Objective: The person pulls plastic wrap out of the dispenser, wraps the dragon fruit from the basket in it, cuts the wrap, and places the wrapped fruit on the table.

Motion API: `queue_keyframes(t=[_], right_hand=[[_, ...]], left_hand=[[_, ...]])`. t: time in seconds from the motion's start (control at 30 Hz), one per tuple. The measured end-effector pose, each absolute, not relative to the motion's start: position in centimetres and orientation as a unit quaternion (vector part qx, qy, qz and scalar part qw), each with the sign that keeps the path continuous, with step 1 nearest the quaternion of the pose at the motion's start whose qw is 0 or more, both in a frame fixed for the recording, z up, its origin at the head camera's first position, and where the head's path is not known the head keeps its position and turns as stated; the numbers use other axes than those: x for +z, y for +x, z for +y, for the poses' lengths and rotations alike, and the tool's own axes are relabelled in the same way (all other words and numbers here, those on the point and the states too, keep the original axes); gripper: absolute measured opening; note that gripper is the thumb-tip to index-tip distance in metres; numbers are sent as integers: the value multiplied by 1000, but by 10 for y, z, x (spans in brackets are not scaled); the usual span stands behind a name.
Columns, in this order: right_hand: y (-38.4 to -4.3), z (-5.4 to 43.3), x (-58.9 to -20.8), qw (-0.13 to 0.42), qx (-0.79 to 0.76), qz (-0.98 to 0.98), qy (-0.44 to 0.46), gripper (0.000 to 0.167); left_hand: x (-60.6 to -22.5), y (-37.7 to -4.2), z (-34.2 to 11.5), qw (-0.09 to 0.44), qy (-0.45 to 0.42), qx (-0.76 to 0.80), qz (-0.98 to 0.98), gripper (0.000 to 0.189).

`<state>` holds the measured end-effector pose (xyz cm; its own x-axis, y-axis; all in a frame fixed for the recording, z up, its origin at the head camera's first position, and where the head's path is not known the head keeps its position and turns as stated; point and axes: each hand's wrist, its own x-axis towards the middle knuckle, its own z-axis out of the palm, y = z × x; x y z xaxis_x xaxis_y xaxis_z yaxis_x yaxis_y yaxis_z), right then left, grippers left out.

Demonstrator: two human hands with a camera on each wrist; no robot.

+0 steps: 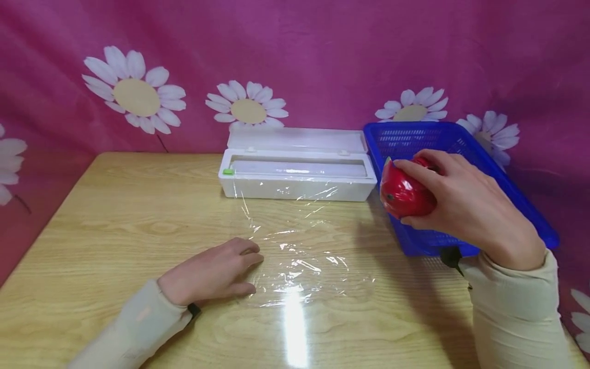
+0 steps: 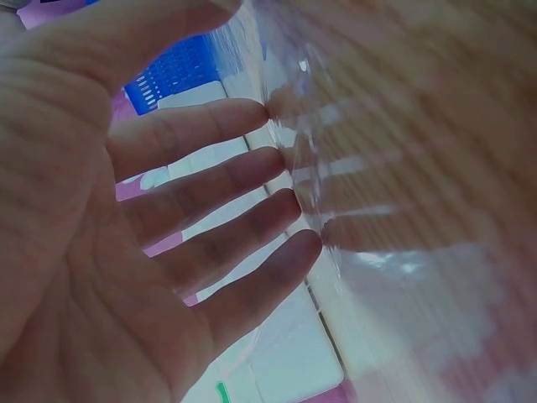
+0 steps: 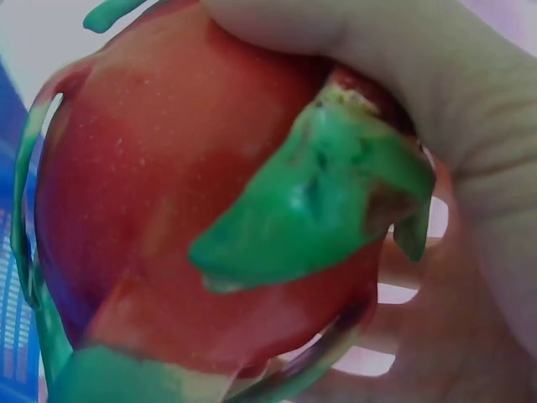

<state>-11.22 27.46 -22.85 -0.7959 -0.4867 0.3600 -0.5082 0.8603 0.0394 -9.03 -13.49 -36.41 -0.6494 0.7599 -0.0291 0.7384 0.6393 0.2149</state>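
A red dragon fruit [image 1: 404, 192] with green-tipped scales is gripped in my right hand [image 1: 475, 205], over the near left part of a blue plastic basket [image 1: 511, 197]. The right wrist view shows the thumb and palm against the fruit [image 3: 176, 176] and its green scales up close. My left hand [image 1: 214, 271] lies low over the table with its fingers loosely extended. Its fingertips touch the left edge of a sheet of clear cling film [image 1: 301, 266]. The film runs from a white wrap dispenser [image 1: 299, 189] with its lid raised and a roll inside.
The wooden table [image 1: 138, 205] shows a bright light reflection near its front. A green slider [image 1: 228, 171] sits at the dispenser's left end. Behind the table hangs a magenta cloth [image 1: 322, 56] with white flowers. The basket stands beside the dispenser's right end.
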Motion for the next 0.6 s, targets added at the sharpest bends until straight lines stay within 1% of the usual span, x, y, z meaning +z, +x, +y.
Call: queue_keyframes(t=[0.17, 0.33, 0.6], right_hand=[[-115, 262, -226, 171, 28, -948, 266, 91], [-118, 248, -222, 180, 33, -943, 277, 90], [-122, 225, -222, 176, 40, -939, 291, 88]], left_hand=[[-363, -91, -134, 59, 417, 87, 903, 53], [-364, -91, -134, 55, 416, 79, 904, 54], [-365, -91, -135, 50, 419, 87, 902, 53]])
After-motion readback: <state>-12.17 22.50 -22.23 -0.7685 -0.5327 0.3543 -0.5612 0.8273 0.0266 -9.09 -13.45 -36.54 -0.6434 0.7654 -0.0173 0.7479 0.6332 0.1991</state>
